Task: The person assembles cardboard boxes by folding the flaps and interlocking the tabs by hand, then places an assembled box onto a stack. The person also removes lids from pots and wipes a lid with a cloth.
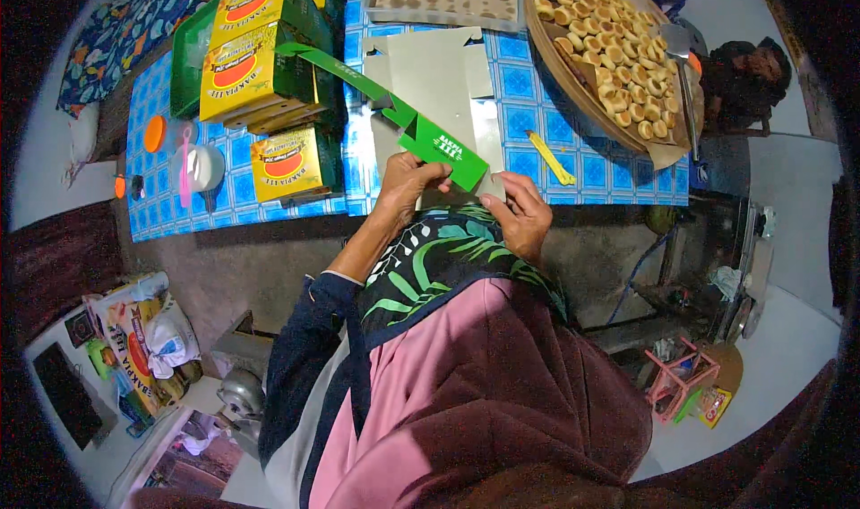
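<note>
A partly unfolded cardboard box (430,66) lies at the front edge of the table, its plain grey inside facing up. One long green side wall (445,151) stands raised along it, tilted toward the right. My left hand (408,191) is closed on the near part of the box by this green wall, thumb along its lower edge. My right hand (522,212) pinches the near right corner of the cardboard between thumb and fingers. The near edge of the box, by my lap, is partly hidden behind my hands.
Stacked yellow and green boxes (237,70) stand left, near a white jar (206,169), a pink spoon (185,173) and an orange lid (155,134). Right are a yellow strip (551,158), a round tray (573,84) of small pastries, a spatula (683,61) and another person (748,70).
</note>
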The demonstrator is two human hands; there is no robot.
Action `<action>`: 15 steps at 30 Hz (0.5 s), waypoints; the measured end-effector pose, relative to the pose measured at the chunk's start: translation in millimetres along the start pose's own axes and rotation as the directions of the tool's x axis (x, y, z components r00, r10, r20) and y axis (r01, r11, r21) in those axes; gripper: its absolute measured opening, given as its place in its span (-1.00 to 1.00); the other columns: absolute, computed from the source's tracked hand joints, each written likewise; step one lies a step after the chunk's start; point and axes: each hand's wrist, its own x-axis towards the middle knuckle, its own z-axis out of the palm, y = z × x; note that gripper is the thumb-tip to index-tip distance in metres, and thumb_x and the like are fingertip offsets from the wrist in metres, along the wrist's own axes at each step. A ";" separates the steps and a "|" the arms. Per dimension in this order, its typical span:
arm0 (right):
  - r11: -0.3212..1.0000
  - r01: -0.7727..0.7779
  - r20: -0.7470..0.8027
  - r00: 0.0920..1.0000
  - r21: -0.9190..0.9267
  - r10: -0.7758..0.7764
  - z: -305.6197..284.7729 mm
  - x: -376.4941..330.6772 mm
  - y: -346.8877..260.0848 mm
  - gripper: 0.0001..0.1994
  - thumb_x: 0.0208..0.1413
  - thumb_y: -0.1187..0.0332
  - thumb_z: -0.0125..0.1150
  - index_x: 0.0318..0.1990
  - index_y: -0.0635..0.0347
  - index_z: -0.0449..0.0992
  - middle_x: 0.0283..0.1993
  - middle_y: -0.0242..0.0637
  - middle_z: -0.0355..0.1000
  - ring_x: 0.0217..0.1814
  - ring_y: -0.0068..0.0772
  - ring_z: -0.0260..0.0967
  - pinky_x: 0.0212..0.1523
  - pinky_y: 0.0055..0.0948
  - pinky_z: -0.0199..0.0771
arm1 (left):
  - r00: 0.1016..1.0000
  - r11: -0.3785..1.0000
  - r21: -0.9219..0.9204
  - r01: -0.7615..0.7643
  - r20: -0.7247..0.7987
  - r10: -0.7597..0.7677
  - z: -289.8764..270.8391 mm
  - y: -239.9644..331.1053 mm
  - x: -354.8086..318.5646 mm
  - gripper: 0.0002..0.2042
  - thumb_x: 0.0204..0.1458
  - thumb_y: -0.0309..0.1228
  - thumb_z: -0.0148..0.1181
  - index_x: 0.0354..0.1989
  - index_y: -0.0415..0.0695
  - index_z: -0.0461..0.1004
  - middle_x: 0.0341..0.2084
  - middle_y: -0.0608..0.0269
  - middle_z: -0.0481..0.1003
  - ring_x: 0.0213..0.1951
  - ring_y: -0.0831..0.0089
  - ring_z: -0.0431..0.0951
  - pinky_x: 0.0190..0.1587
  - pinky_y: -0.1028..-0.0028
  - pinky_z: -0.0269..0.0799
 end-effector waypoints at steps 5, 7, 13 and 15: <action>0.880 0.273 -0.004 0.955 -0.390 -0.298 3.2 15.5 -11.3 -0.80 -0.15 0.62 0.25 -0.28 0.44 0.51 -0.34 -0.09 0.39 -0.36 -0.22 0.39 -0.45 -0.33 0.43 | 0.986 0.983 0.107 -0.150 0.089 0.141 20.4 8.6 2.5 -0.91 -0.16 -0.64 0.20 -0.42 -0.33 0.53 -0.57 0.18 0.53 -0.59 0.51 0.48 -0.49 0.55 0.41; 0.819 0.334 0.030 0.931 -0.466 -0.363 5.5 19.0 -15.1 -0.79 -0.15 0.63 0.23 -0.27 0.43 0.51 -0.37 -0.12 0.37 -0.39 -0.22 0.38 -0.48 -0.32 0.42 | 0.981 0.976 0.144 -0.164 0.124 0.147 24.5 5.6 9.4 -0.92 -0.17 -0.64 0.21 -0.44 -0.33 0.53 -0.56 0.18 0.53 -0.58 0.51 0.48 -0.49 0.54 0.42; 0.792 0.310 0.059 0.942 -0.525 -0.330 1.0 24.0 -12.0 -0.81 -0.12 0.62 0.19 -0.27 0.40 0.47 -0.41 -0.14 0.35 -0.42 -0.16 0.40 -0.50 -0.26 0.42 | 0.971 0.980 0.151 -0.132 0.220 0.097 33.3 -4.0 15.8 -0.94 -0.19 -0.65 0.21 -0.48 -0.33 0.53 -0.60 0.21 0.52 -0.59 0.53 0.48 -0.52 0.55 0.39; 0.806 0.289 0.093 0.955 -0.517 -0.283 -2.4 20.3 -18.6 -0.85 -0.10 0.62 0.17 -0.31 0.38 0.47 -0.42 -0.14 0.34 -0.43 -0.13 0.40 -0.50 -0.25 0.43 | 0.970 0.975 0.182 -0.126 0.231 0.082 33.6 -6.3 17.8 -0.95 -0.20 -0.65 0.21 -0.51 -0.33 0.53 -0.62 0.21 0.51 -0.60 0.54 0.47 -0.53 0.55 0.38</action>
